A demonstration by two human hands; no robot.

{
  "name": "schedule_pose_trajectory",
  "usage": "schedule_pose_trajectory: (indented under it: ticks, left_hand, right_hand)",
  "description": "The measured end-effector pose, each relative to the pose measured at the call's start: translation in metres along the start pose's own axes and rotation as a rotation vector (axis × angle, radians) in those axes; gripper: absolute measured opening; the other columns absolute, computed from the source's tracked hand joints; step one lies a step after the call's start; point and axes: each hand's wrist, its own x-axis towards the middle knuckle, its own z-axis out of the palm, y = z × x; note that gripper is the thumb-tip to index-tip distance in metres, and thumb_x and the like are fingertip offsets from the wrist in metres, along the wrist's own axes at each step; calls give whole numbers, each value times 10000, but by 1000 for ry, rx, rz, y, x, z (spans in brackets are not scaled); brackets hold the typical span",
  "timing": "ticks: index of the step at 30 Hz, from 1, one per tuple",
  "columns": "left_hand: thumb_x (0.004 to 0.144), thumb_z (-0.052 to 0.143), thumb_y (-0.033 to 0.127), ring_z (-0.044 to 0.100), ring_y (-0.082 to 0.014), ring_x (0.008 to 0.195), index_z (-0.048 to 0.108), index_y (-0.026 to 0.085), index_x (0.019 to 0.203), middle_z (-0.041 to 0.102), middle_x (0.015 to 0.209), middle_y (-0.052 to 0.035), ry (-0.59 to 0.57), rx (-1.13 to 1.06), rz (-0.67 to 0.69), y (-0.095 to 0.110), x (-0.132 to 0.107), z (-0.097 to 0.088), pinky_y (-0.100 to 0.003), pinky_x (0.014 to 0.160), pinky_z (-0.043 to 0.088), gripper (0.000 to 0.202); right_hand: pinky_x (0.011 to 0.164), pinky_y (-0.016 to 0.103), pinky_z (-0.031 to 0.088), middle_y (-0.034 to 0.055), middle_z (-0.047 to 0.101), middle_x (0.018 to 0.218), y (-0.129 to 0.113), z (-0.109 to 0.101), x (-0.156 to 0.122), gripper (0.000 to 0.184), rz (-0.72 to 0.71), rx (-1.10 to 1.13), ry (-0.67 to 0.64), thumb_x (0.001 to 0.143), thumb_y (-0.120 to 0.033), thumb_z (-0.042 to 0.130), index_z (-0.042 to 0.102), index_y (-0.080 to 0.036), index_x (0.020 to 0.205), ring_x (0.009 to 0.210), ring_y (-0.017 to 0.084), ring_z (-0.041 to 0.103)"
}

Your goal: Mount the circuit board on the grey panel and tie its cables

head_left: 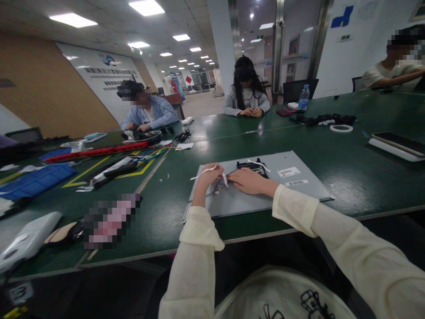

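Note:
A flat grey metal panel (292,186) lies on the green table (348,159) in front of me, with a black circuit board (252,166) and white labels on it. My left hand (208,176) is closed, pinching a white tape strip (203,172) above the panel's left part. My right hand (249,181) lies flat on the panel beside it, fingers stretched toward thin cables (221,186).
Three other people sit around the table. A water bottle (303,98), black parts and a tape roll (341,128) lie at the far right, a white device (395,146) at the right edge. Red and blue tools and trays (36,179) crowd the left.

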Motion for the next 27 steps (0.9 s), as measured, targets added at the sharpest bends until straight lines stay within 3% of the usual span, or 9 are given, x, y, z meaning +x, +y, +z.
schedule_pose_trajectory:
  ticks: [8,14,21,27]
  left_hand:
    - [638,699,352,631,-124,656,651,177,754,689,766,-20,-30,-130,-40,14,-8,-3,-206,572,475,215]
    - [636,679,307,620,-127,624,647,177,722,665,707,-7,-13,-71,-38,4,-4,-2,-208,546,462,159]
    - [628,656,208,624,-135,603,623,188,673,667,672,-7,14,19,-97,-4,7,3,-196,503,450,59]
    - [660,636,229,639,-141,622,626,201,685,669,685,3,0,48,-56,-9,7,3,-196,515,465,39]
  right_hand:
    - [987,366,382,106,681,1126,-3,-7,0,287,57,67,49,872,-69,504,656,-126,1108,1058,213,612]
    - [1011,380,387,122,653,1180,0,-3,0,282,-9,47,58,906,-119,482,697,-125,1089,1125,226,567]
    - [1020,402,383,131,635,1210,0,-2,-1,303,18,18,39,925,-151,465,659,-130,1157,1142,231,553]
    - [994,388,393,122,649,1151,-2,-3,-2,269,63,26,20,888,-173,525,621,-131,1136,1107,243,573]
